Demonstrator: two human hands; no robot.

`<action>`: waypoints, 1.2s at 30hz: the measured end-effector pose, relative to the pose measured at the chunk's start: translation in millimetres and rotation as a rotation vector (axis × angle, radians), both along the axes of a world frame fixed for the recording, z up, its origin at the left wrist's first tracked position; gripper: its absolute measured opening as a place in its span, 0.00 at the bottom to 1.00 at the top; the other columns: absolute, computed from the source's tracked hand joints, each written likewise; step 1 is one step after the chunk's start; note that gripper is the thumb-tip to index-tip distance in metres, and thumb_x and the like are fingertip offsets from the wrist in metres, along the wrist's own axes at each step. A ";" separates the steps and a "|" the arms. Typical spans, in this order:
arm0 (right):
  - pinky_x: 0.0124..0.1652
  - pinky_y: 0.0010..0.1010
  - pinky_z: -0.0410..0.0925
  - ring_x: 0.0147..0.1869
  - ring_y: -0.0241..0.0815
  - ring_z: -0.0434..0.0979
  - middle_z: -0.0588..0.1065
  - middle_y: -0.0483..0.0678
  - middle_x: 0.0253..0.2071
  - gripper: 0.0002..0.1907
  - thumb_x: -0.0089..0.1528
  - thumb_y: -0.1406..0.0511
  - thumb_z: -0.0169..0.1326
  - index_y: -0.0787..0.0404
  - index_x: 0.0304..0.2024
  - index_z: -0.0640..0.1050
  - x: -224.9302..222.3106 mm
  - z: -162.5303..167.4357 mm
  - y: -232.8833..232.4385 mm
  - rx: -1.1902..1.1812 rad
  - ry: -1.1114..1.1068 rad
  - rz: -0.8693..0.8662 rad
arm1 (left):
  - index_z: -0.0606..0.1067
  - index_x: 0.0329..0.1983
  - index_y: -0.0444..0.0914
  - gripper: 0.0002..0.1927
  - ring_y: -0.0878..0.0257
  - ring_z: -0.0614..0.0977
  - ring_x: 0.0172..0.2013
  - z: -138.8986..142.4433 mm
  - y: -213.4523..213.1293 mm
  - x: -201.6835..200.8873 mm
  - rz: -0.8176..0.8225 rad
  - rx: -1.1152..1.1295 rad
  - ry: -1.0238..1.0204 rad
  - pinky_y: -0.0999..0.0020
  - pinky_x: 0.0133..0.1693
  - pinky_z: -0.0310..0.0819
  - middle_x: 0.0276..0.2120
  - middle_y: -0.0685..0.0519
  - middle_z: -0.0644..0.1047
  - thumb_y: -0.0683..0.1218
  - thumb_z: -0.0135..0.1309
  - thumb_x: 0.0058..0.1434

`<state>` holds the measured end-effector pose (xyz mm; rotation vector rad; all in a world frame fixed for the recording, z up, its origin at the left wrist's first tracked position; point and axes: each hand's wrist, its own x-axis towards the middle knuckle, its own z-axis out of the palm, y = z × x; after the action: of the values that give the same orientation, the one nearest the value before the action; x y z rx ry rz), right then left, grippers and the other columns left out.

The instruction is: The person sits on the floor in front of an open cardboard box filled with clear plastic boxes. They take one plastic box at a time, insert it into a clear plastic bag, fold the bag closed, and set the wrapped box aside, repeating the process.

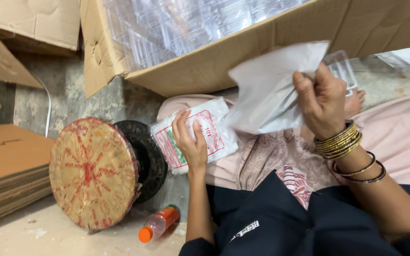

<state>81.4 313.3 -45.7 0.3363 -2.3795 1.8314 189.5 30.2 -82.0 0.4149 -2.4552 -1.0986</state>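
Observation:
My left hand (pixel 191 141) grips a white plastic packet with red and green print (pixel 214 124), resting on my lap. Up and to the right, my right hand (pixel 322 98) pinches a thin white plastic bag (pixel 267 90) that hangs open and crumpled. Behind that hand a small clear plastic box (pixel 341 66) pokes out; whether the hand also holds it is unclear. Gold and dark bangles (pixel 341 142) ring my right wrist. My lap is covered in pink cloth (pixel 399 137) and dark cloth (pixel 271 213).
A large cardboard carton (pixel 224 61) full of clear plastic boxes (pixel 181 23) lies open just ahead. A round reel with red-marked faces (pixel 93 173) stands at left, beside flat cardboard sheets (pixel 5 166). A small bottle with an orange cap (pixel 158 224) lies on the floor.

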 end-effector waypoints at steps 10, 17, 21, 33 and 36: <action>0.37 0.39 0.74 0.43 0.55 0.78 0.71 0.61 0.57 0.20 0.64 0.60 0.54 0.68 0.52 0.73 68.3 8.9 -98.8 0.267 0.149 0.693 | 0.62 0.68 0.33 0.42 0.49 0.78 0.56 -27.6 8.4 12.5 -0.181 1.735 -0.131 0.50 0.59 0.71 0.57 0.43 0.74 0.58 0.62 0.57; 0.45 0.34 0.72 0.46 0.45 0.80 0.78 0.53 0.45 0.18 0.65 0.58 0.52 0.64 0.50 0.79 35.8 -40.6 -92.4 -0.007 -0.106 0.507 | 0.70 0.57 0.31 0.24 0.50 0.79 0.51 -43.3 -79.0 45.9 0.128 1.456 -0.152 0.51 0.53 0.76 0.49 0.43 0.78 0.42 0.60 0.57; 0.37 0.29 0.68 0.37 0.35 0.70 0.73 0.47 0.36 0.22 0.69 0.52 0.52 0.63 0.50 0.79 12.7 -77.1 -85.9 0.144 -0.510 0.556 | 0.71 0.58 0.33 0.24 0.58 0.80 0.52 -28.6 -94.9 51.3 0.149 1.235 -0.160 0.62 0.55 0.74 0.51 0.46 0.78 0.44 0.60 0.59; 0.45 0.22 0.73 0.44 0.28 0.79 0.80 0.42 0.43 0.20 0.59 0.64 0.62 0.64 0.53 0.77 22.1 -109.9 -72.4 -0.300 -0.898 0.696 | 0.74 0.56 0.29 0.25 0.67 0.81 0.45 -8.8 -102.1 62.2 -0.161 0.723 -0.468 0.70 0.49 0.77 0.47 0.50 0.82 0.39 0.65 0.55; 0.45 0.24 0.71 0.44 0.30 0.77 0.79 0.45 0.44 0.19 0.63 0.66 0.61 0.67 0.54 0.74 22.7 -111.5 -62.3 -0.388 -0.909 0.592 | 0.76 0.55 0.27 0.24 0.65 0.82 0.43 -9.6 -104.7 66.3 -0.158 0.811 -0.560 0.68 0.46 0.77 0.46 0.47 0.82 0.39 0.66 0.55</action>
<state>104.1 251.0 -157.2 0.1906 -2.4414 3.2195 255.8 -74.5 -91.6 0.8687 -2.3832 -2.3030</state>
